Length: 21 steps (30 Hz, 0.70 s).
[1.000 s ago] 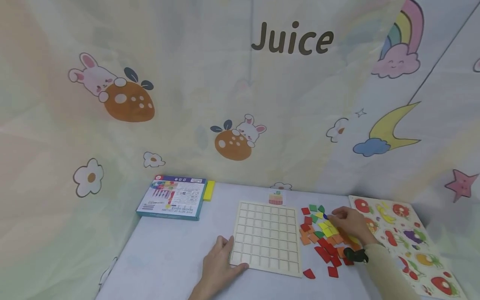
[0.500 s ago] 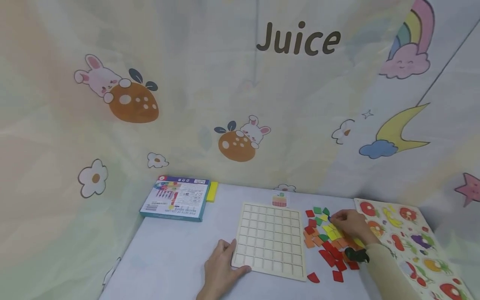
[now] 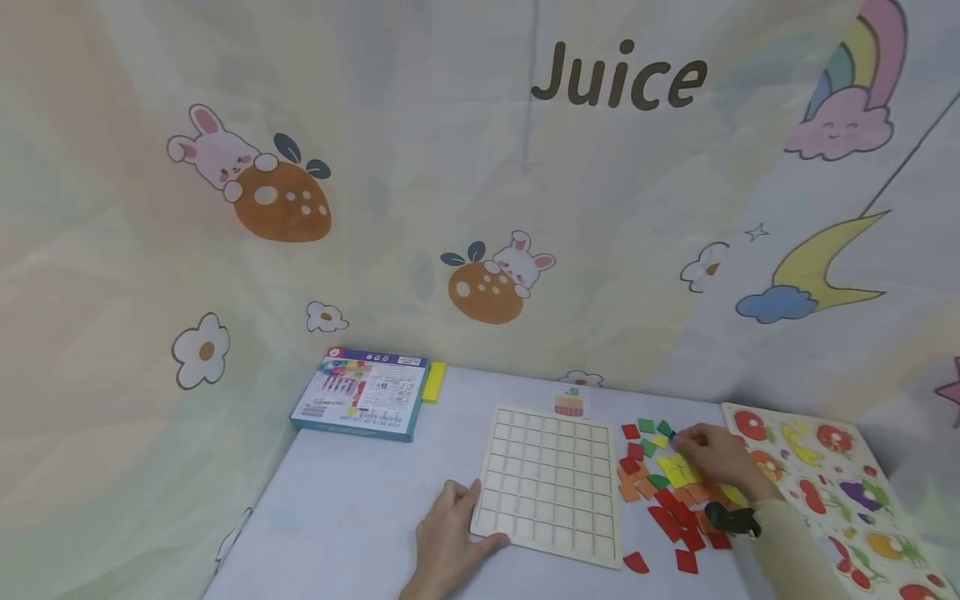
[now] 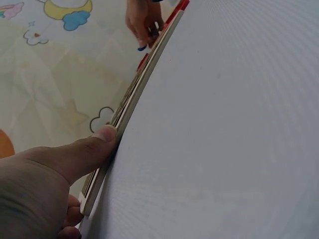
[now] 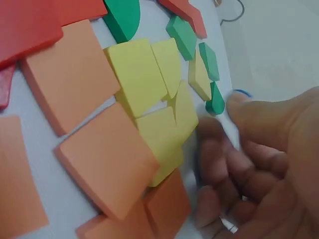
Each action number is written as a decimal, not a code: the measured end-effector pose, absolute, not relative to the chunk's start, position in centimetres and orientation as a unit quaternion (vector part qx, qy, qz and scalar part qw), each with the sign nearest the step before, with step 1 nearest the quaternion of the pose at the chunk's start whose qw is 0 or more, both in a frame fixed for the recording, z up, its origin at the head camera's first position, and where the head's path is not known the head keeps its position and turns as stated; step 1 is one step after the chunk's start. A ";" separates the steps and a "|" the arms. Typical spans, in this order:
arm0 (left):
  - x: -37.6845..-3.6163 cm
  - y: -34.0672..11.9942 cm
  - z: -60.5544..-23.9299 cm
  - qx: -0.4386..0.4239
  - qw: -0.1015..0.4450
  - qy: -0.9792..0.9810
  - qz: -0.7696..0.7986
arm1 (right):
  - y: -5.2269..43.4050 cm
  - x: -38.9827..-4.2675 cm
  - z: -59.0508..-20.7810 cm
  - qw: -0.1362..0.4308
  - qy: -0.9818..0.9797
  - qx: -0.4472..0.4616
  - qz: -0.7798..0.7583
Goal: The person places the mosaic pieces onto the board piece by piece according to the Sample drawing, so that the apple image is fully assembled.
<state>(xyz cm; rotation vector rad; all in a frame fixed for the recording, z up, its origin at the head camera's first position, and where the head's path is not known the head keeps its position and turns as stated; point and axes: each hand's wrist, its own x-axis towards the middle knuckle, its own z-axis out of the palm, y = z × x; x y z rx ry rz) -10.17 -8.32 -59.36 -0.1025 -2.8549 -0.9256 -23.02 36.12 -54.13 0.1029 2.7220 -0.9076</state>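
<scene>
A pale wooden grid board (image 3: 551,483) lies on the white table, its squares bare. My left hand (image 3: 450,537) holds the board's near left corner, thumb (image 4: 97,142) along the front edge and fingers at the side. Right of the board, my right hand (image 3: 723,458) hovers at the far side of a pile of coloured pieces. It pinches a small blue piece (image 4: 142,49), mostly hidden by the fingertips. Under and beside that hand lie yellow pieces (image 5: 137,74), orange squares (image 5: 107,162) and green pieces (image 5: 182,37).
Red pieces (image 3: 665,523) lie at the pile's near side. A fruit-picture board (image 3: 825,467) is on the right. Behind the grid board is a small picture card (image 3: 570,402). A flat box (image 3: 363,396) and a yellow strip (image 3: 433,383) sit at the back left, before a printed cloth.
The head view has shifted, so everything sits farther right. My right fingertips have come together on the blue piece at the pile's far side. The left hand stays on the board's corner.
</scene>
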 end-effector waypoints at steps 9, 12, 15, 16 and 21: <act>-10.1 -8.2 -59.6 -0.028 0.079 -0.948 -0.307 | 35.4 -22.9 -54.0 0.112 0.931 0.055 -0.344; -10.0 -8.2 -59.6 -0.030 0.074 -0.948 -0.308 | 34.9 -22.8 -53.8 0.106 0.926 0.058 -0.359; -10.0 -8.2 -59.6 -0.033 0.076 -0.948 -0.306 | 34.2 -22.8 -53.8 0.099 0.914 0.064 -0.389; -10.0 -8.2 -59.5 -0.034 0.078 -0.948 -0.306 | 33.9 -22.8 -53.8 0.099 0.908 0.066 -0.401; -10.1 -8.2 -59.5 -0.033 0.091 -0.949 -0.301 | 32.2 -22.9 -53.8 0.097 0.891 0.072 -0.437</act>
